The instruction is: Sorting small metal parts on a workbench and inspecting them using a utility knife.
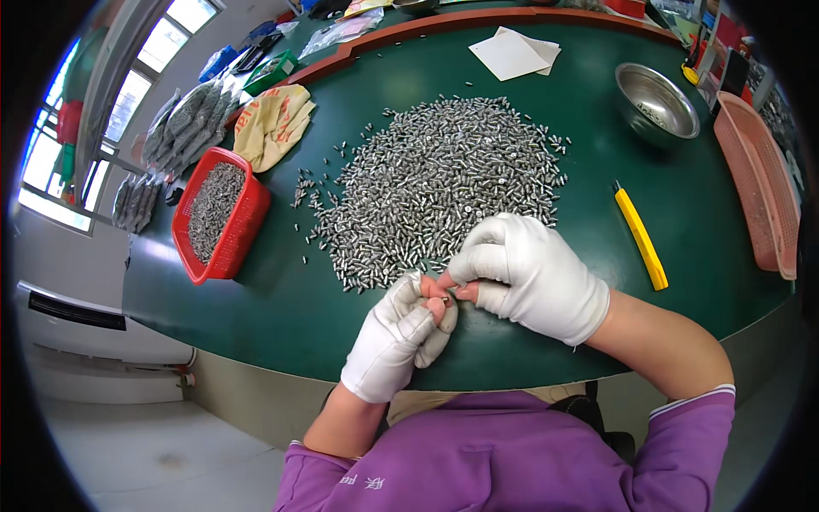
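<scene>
A large heap of small silvery metal pins [444, 179] with tapered ends lies on the green table [589, 324]. At the heap's near edge my two hands meet, both in white gloves with bare fingertips. My left hand [397, 328] is closed, pinching one small metal pin [446, 299] between thumb and fingers. My right hand [533, 277] is closed as well, thumb and forefinger brought together right beside that pin. Whatever sits between the right fingertips is too small to make out.
To the left stands a red plastic basket [250, 218] full of pins, near a crumpled tan bag [277, 124] and grey packed bags [183, 128]. A yellow cutter knife [640, 235], a steel bowl [636, 81] and a pink basket [751, 183] are right. White cards [508, 55] lie beyond.
</scene>
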Demonstrator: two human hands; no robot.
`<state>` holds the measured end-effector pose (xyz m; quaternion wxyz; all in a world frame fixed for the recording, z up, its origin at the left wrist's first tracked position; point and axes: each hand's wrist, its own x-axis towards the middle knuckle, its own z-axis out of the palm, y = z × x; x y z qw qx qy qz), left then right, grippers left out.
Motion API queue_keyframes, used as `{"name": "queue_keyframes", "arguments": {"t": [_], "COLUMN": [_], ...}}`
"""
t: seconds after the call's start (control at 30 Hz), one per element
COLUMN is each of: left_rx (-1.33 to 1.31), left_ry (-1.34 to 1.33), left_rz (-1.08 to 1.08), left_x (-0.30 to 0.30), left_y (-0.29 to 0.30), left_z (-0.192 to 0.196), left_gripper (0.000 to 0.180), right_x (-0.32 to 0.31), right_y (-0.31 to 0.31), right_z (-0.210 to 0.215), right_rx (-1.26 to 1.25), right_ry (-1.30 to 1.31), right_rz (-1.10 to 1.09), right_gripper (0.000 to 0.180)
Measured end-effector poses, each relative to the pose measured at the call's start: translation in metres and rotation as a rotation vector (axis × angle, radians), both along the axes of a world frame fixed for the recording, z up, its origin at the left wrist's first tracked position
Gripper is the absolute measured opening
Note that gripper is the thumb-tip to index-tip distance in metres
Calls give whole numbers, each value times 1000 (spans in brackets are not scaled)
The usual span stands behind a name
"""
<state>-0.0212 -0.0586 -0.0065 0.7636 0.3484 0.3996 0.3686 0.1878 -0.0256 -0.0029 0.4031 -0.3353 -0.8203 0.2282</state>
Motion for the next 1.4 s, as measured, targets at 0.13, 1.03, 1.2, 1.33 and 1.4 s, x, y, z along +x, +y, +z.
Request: {"name": "queue_keyframes", "arguments": {"t": [0.13,1.03,1.2,1.33,1.4], "left_rx": [-30,60,74,84,90], "left_ry": [-166,-181,-187,-157,-145], "left_rz": [-82,-42,-59,-81,-86], "left_x": [-11,-2,-4,-4,-4], "left_y": [6,3,4,5,4], "left_z": [-8,-5,-8,-10,-10], "left_gripper": [18,27,29,30,30], "right_x": [4,8,1,-1,-2], "right_y": [4,7,4,2,1], "right_z": [1,-5,-7,-5,-4], "right_rx": [19,158,177,132,123], "right_ry": [4,-326,-423,-486,-488], "right_rz": [-109,-189,-194,-201,-203], "right_gripper": [15,3,13,14,13]}}
